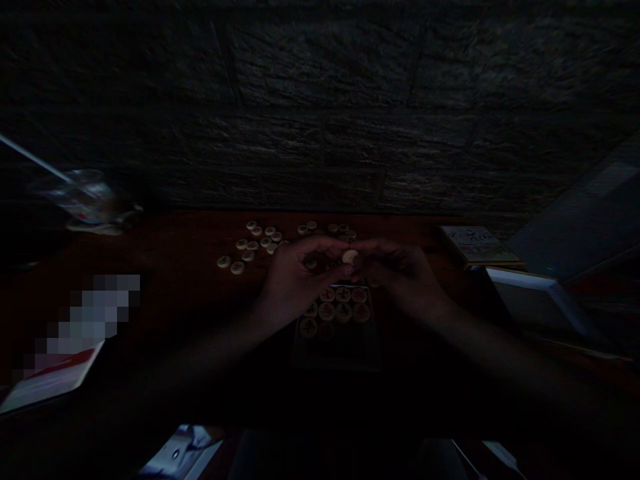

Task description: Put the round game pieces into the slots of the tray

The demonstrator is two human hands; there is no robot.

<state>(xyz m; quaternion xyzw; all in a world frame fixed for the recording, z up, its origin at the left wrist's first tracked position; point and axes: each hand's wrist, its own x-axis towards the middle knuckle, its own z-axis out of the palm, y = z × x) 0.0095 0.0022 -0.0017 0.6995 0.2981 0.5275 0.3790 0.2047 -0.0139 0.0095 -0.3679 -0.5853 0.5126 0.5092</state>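
Note:
Between the fingertips of my left hand [295,273] and my right hand [405,273] is a round, pale Chinese chess piece [351,257]. Both hands are closed in a pinch at it, above a dark tray [350,353]. Rows of Chinese chess pieces [343,312] with red and black characters lie in that tray, below my hands. Past my left hand, several loose pieces [253,246] are scattered on the dark reddish table [175,247]. A few more sit behind my fingers, partly hidden. The scene is very dim.
A rough stone-block wall [320,133] rises behind the table. At the left stands a clear plastic cup [90,197] with a straw. To the right lie a box lid with writing [475,245] and an open shallow box [530,300]. A partly pixelated flat item [55,377] lies at left.

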